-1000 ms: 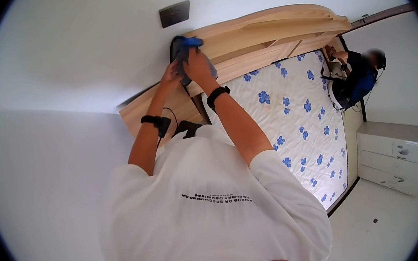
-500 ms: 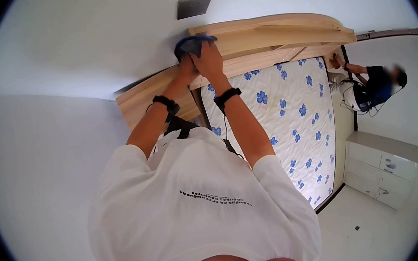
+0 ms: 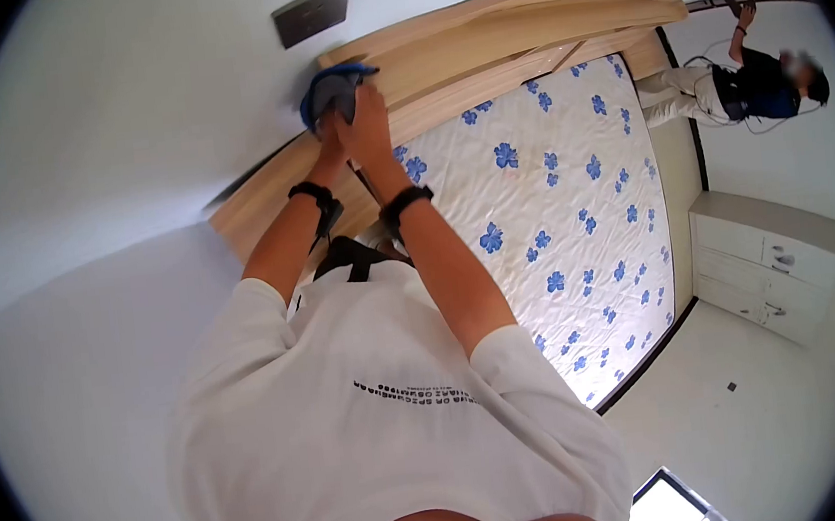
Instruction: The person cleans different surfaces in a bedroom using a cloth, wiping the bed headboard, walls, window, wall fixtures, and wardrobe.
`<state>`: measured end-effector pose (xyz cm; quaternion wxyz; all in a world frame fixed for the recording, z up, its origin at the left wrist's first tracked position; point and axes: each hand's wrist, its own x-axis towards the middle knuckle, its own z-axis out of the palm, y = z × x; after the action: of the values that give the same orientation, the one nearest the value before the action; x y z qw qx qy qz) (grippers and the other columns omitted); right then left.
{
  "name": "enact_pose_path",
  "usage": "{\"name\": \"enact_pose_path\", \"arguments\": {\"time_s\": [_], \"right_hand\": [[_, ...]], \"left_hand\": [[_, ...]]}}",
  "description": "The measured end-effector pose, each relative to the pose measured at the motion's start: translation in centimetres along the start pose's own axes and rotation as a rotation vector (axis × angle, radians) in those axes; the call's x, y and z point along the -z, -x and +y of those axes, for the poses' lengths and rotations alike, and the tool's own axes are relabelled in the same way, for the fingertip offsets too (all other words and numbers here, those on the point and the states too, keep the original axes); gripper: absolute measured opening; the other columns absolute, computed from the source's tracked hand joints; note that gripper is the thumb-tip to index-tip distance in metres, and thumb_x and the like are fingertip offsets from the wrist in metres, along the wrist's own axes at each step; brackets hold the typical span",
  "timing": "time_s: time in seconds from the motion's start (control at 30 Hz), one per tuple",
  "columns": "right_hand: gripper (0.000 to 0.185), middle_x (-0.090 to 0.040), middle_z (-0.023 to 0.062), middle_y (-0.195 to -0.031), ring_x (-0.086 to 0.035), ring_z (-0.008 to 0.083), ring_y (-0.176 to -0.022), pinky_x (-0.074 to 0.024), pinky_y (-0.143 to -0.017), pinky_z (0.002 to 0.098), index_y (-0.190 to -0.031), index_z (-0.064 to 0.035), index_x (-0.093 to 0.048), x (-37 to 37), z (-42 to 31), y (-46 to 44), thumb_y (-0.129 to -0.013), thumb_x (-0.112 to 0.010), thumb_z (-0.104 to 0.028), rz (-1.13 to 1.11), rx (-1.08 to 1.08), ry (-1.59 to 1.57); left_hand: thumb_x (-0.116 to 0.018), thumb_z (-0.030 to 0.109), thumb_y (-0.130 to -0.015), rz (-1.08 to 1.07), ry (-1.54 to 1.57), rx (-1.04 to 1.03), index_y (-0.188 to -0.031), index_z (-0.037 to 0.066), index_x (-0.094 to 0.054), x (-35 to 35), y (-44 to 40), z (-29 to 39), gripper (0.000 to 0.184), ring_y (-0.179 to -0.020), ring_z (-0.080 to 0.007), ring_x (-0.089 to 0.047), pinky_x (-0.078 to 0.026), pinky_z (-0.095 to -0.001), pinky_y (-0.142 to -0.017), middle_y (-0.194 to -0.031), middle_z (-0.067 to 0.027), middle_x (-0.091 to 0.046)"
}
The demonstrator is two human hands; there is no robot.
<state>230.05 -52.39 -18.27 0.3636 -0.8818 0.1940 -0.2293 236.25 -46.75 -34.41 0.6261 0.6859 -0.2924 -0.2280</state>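
A blue-edged grey cloth [image 3: 333, 92] is bunched in both my hands at the near end of the wooden headboard [image 3: 477, 42], against the white wall. My right hand [image 3: 364, 125] lies over its right side with the fingers bent onto it. Close beside it, my left hand [image 3: 329, 143] grips the lower left part; its fingers are partly hidden behind the cloth and the other hand. Both wrists wear black bands.
A mattress [image 3: 523, 210] with blue flowers lies right of my arms. A wooden bedside cabinet [image 3: 266, 200] stands below my hands. A dark wall plate [image 3: 312, 13] is above. Another person [image 3: 753, 88] stands beyond the bed, near a white drawer cabinet [image 3: 769, 262].
My view has shifted, and my hands with the cloth remain at the headboard's end. The other person has straightened and raised a hand holding a dark object to the rail on the wall.
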Motion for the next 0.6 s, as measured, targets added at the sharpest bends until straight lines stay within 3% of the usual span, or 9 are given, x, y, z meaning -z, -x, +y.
{"name": "enact_pose_path", "arguments": {"time_s": [0.13,0.37,0.47,0.53,0.6], "right_hand": [[0.048,-0.050,0.0294,-0.118,-0.048,0.0481,-0.109,-0.0423,-0.093,0.0509,-0.122,0.0044,-0.044,0.6,1.1,2.1,-0.080,-0.064,-0.006,0.031,0.067,-0.096],[0.056,-0.055,0.0295,-0.113,-0.050,0.0488,-0.106,-0.0443,-0.092,0.0498,-0.128,0.0039,-0.046,1.3,-0.8,0.7,-0.078,-0.069,-0.010,0.026,-0.022,-0.117],[0.058,-0.058,0.0287,-0.111,-0.052,0.0477,-0.108,-0.0454,-0.093,0.0487,-0.126,0.0039,-0.047,2.7,0.9,-0.6,-0.076,-0.072,-0.013,-0.074,0.048,-0.109],[0.070,-0.054,0.0298,-0.127,-0.051,0.0459,-0.120,-0.0437,-0.101,0.0460,-0.136,0.0042,-0.042,4.0,1.2,-1.8,-0.076,-0.071,-0.014,-0.389,-0.009,-0.179],[0.070,-0.054,0.0292,-0.128,-0.051,0.0454,-0.120,-0.0435,-0.101,0.0464,-0.137,0.0033,-0.042,3.5,1.7,-1.8,-0.075,-0.071,-0.013,-0.341,0.048,-0.157]], "left_hand": [[-0.072,0.033,-0.083,-0.012,0.085,0.033,-0.137,0.005,-0.046,-0.1,0.6,-0.8,0.066,-0.131,-0.0336,-0.044,-0.034,-0.0434,-0.109,-0.139,-0.0175,-0.050],[-0.070,0.029,-0.086,0.218,-0.224,-0.013,-0.136,0.004,-0.047,-2.8,1.8,1.7,0.060,-0.129,-0.0318,-0.047,-0.036,-0.0425,-0.107,-0.136,-0.0162,-0.052],[-0.069,0.028,-0.087,0.294,-0.269,0.008,-0.135,0.004,-0.048,-3.8,1.4,1.5,0.057,-0.127,-0.0310,-0.048,-0.037,-0.0421,-0.106,-0.135,-0.0156,-0.053],[-0.068,0.027,-0.088,0.300,-0.276,0.019,-0.135,0.004,-0.048,-3.7,0.9,1.1,0.056,-0.127,-0.0305,-0.048,-0.038,-0.0418,-0.106,-0.135,-0.0153,-0.053],[-0.068,0.026,-0.089,0.292,-0.273,0.022,-0.134,0.004,-0.048,-3.4,0.5,0.9,0.054,-0.126,-0.0300,-0.049,-0.038,-0.0416,-0.105,-0.134,-0.0149,-0.054]]}}
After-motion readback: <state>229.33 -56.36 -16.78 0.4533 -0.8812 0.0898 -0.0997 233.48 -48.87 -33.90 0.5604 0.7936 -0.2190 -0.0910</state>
